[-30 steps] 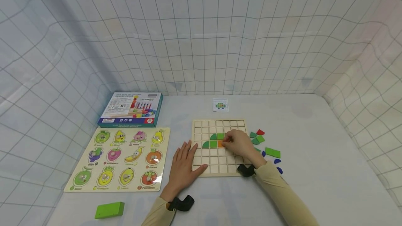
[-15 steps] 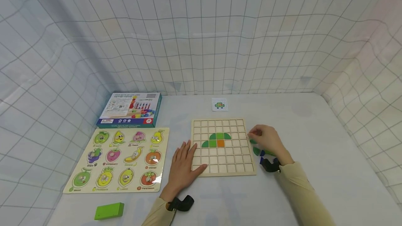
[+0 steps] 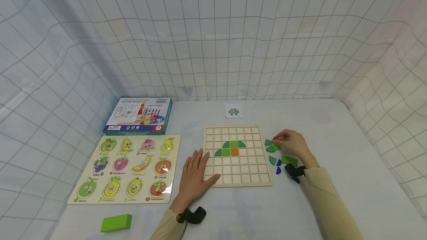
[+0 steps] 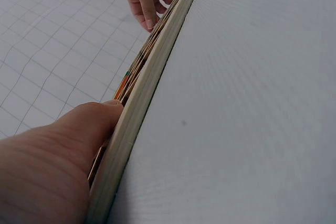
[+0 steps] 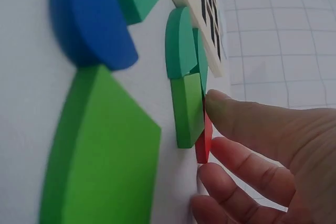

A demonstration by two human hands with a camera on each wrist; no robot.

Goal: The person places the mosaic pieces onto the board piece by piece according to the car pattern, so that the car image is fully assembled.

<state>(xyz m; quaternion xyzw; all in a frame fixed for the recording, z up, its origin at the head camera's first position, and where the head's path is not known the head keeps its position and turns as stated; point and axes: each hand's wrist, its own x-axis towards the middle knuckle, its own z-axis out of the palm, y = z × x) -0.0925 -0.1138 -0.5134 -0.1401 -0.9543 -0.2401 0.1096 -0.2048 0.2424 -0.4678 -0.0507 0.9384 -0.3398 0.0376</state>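
White gridded cloth lines the walls and covers the table (image 3: 333, 151), filling the frame in the head view.

Item, centre of frame: wooden grid board (image 3: 237, 180), lying flat. Green pieces and one orange piece (image 3: 234, 152) sit in its middle cells.

Item, lower centre: left hand (image 3: 195, 175), fingers straight and flat, palm down on the table, fingertips resting over the board's lower left edge. The left wrist view shows the thumb (image 4: 89, 121) pressed against the board's rim.

Item, right of the board: right hand (image 3: 295, 145), fingers curled, thumb and fingertips pinching a red piece (image 3: 275, 138), which lies on the table just beside the board's right edge, touching a light green piece (image 3: 276, 146). In the right wrist view the red piece (image 5: 203, 140) sits between thumb and fingers, against that green piece (image 5: 187, 109).

Item, loose pieces near the right hand: dark green quarter-rounds (image 3: 268, 142), a green rectangle (image 3: 289, 160), blue pieces (image 3: 278, 170).

Item, left of frame: fruit peg puzzle (image 3: 128, 169), flat on the table. Above it, a teal box (image 3: 140, 116). Lower left, a green block (image 3: 116, 223).

Item, above the board: small pattern card (image 3: 233, 110).
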